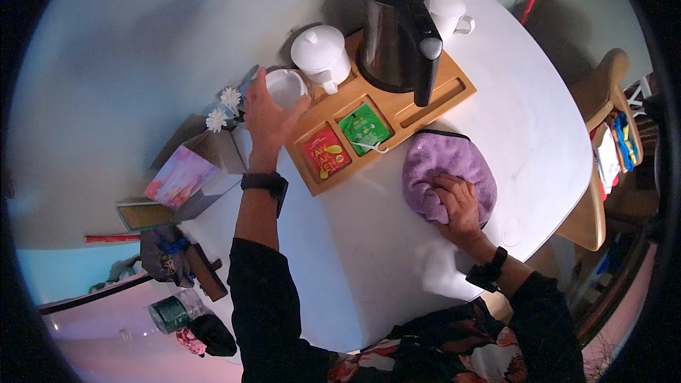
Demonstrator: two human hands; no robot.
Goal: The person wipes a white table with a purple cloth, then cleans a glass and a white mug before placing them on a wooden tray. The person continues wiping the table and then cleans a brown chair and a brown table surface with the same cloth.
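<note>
My left hand (270, 117) is around a small white ceramic bowl or ashtray (286, 88) beside the left end of the wooden tray (314, 183); whether it bears the weight cannot be told. Bunched under my right hand (458, 207) is a purple cloth (431, 162) with a dark edge, lying on the white table (330, 244). On the tray stand a black electric kettle (391, 42) and a lidded white mug (321, 56). Its compartments hold a red sachet (325, 153) and a green sachet (364, 126), with a thin white hook-shaped piece near the green one.
Another lidded white mug (447, 10) stands behind the kettle. At left are white artificial flowers (230, 98), a tissue box (183, 175), a dark bag (165, 255) and a plastic bottle (173, 313). A wooden chair (612, 80) stands by the table's right edge.
</note>
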